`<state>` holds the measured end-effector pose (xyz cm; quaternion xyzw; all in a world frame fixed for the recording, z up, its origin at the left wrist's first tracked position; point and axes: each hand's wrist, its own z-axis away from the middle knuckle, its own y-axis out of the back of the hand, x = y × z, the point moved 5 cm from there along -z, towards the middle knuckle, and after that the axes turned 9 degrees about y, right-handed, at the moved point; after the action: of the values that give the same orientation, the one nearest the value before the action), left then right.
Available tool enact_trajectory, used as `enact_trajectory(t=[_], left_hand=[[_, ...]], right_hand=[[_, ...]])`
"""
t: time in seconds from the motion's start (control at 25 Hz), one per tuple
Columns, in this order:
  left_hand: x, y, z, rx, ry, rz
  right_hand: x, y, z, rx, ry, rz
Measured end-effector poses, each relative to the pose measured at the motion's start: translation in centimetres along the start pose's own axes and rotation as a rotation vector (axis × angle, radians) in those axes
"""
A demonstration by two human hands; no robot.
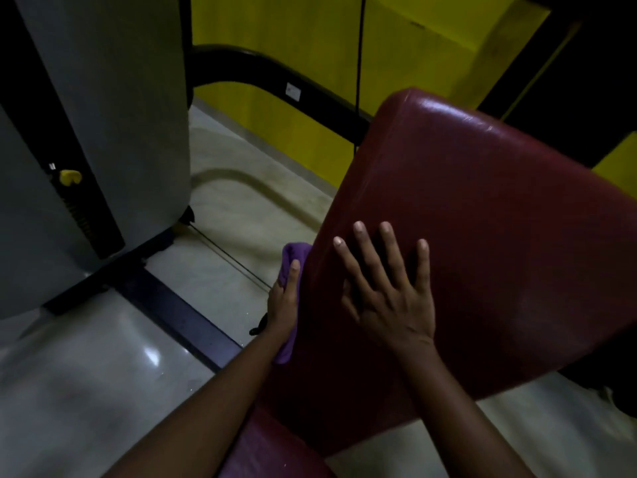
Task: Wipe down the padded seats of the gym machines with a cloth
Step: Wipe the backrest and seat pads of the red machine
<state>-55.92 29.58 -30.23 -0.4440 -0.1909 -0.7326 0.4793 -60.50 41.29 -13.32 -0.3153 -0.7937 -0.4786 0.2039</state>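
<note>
My right hand (pixel 386 298) lies flat, palm down, on the maroon padded seat (pixel 482 236). Fingers (pixel 362 243) spread wide and straight, holding nothing, only pressing on the vinyl near its left edge.

My left hand (pixel 283 305) is just beside it, at the pad's left side face. It is closed around a purple cloth (pixel 293 257), thumb laid along the cloth's outer side, other fingers hidden behind the pad edge. The cloth is bunched; one lump shows above the thumb tip, a flap hangs below the wrist. Cloth touches the pad's side edge.

The pad is glossy, tilted, its far upper corner catching light. A second maroon cushion (pixel 269 453) sits lower, under my left forearm, partly hidden.

Left of the pad: pale polished floor (pixel 103 374) with a bright reflection. A dark flat frame bar (pixel 179 315) runs across it to the base of a grey weight-stack shroud (pixel 113 115). In the shroud's dark slot sits a yellow selector pin (pixel 70 177). A thin cable (pixel 227 257) stretches from the shroud's base toward my left hand.

Behind: a curved black frame tube (pixel 262 74) carrying a small white label, then a yellow wall (pixel 293 132). Lighting dim; upper right corner too dark to read.
</note>
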Motion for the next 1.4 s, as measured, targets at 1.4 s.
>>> enact_trajectory(t=[1.4], left_hand=[[7.9,10.0,12.9,-0.251,0.061,-0.221]], right_hand=[[-4.0,9.8,0.0,-0.145,-0.662,-0.914]])
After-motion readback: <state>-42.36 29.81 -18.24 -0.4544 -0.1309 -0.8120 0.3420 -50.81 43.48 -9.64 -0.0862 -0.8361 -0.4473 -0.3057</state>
